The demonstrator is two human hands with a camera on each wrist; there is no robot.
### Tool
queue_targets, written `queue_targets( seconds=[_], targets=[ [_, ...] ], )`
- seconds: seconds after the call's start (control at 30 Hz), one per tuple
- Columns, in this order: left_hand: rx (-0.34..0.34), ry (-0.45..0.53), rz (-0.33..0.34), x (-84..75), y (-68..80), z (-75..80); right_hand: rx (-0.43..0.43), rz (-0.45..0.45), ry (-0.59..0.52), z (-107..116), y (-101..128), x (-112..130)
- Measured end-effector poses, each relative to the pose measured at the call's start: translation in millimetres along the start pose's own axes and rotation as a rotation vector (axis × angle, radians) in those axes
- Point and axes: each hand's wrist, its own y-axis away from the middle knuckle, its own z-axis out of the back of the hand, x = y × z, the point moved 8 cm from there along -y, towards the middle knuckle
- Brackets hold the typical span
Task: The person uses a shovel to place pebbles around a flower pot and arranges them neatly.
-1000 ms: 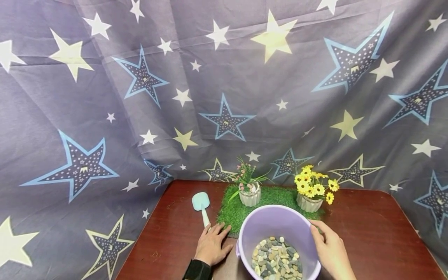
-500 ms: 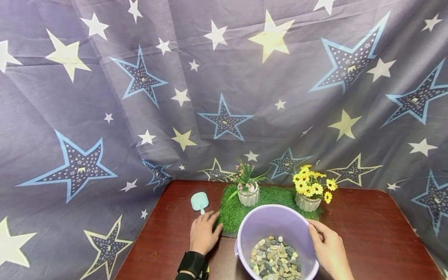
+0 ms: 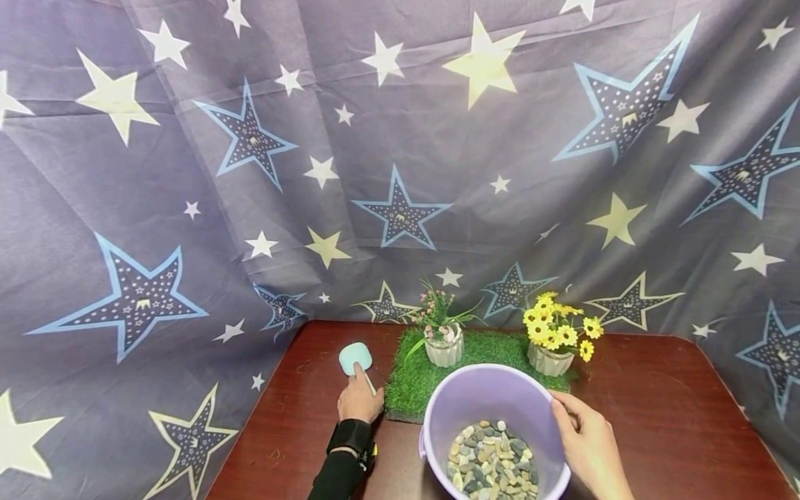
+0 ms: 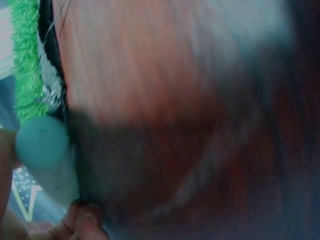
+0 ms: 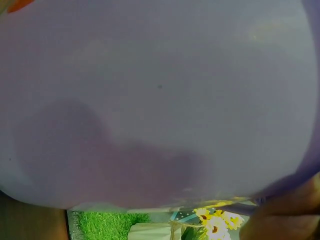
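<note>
A small toy shovel [image 3: 354, 357] with a pale teal blade and a whitish handle is at the left of the table, its blade pointing away. My left hand [image 3: 360, 403] holds its handle, the index finger stretched along it toward the blade. In the left wrist view the rounded teal handle end [image 4: 42, 141] shows between thumb and fingers. A lilac bucket [image 3: 494, 389] stands at the front with grey, tan and white pebbles [image 3: 490, 462] in its bottom. My right hand [image 3: 587, 441] grips the bucket's right rim, thumb outside. The bucket's outer wall [image 5: 160, 85] fills most of the right wrist view.
Behind the bucket lies a green artificial grass mat [image 3: 406, 396]. On it stand a white pot of pink flowers [image 3: 445, 351] and a pot of yellow flowers [image 3: 550, 362]. A star-patterned curtain [image 3: 400, 139] hangs behind the reddish-brown table [image 3: 656, 410].
My left hand, spread flat beside the mat a second ago, has moved forward and left and taken hold of the toy shovel's handle. The right hand stays at the bucket's rim.
</note>
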Motion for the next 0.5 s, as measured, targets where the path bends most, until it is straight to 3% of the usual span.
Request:
queue_targets(
  seconds=[0.27,0.5],
  targets=[
    [-0.070,0.143,0.000,6.8,1.7,1.5,-0.015,0.019,-0.008,0,0,0],
    [-0.050,0.199,0.046,19.0,-6.3,12.1,-0.025,0.040,-0.019,1,0,1]
  ],
)
